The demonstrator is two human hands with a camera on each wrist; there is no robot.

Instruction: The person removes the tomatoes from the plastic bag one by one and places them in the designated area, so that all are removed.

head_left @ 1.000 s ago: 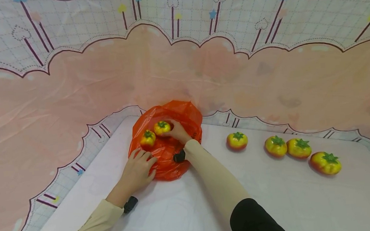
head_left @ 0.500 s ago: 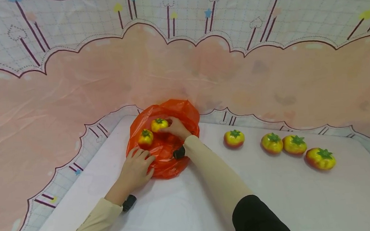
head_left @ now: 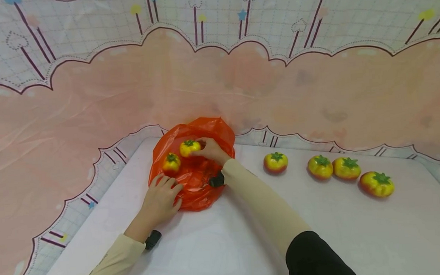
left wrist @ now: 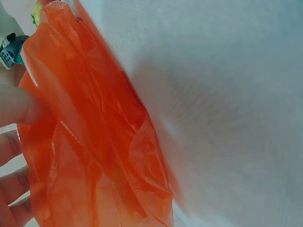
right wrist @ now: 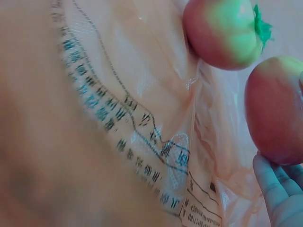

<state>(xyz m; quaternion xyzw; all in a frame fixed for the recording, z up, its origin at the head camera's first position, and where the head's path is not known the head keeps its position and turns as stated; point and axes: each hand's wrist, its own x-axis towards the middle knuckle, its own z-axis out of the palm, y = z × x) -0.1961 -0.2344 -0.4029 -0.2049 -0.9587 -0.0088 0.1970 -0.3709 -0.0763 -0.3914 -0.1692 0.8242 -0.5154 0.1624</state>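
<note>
An orange plastic bag (head_left: 200,179) lies open on the white table (head_left: 326,232) near its far left corner. Two yellow-red toy tomatoes sit inside it. My right hand (head_left: 207,150) reaches into the bag and holds the farther tomato (head_left: 189,147) with curled fingers; the right wrist view shows that tomato (right wrist: 277,111) against my fingertips (right wrist: 277,189), with the other tomato (right wrist: 227,30) beside it. The second tomato (head_left: 171,162) lies just left. My left hand (head_left: 159,199) grips the bag's near edge; in the left wrist view its fingers (left wrist: 16,106) press the orange film (left wrist: 94,142).
Several more toy tomatoes lie in a loose row on the table to the right: one alone (head_left: 275,162), then a touching pair (head_left: 320,166), then one at the end (head_left: 376,183). A pink patterned cloth (head_left: 87,100) hangs behind and drapes around the table's edges.
Both hands stay at the bag with the same hold. Only the head view has drifted slightly, shifting everything a little left and up.
</note>
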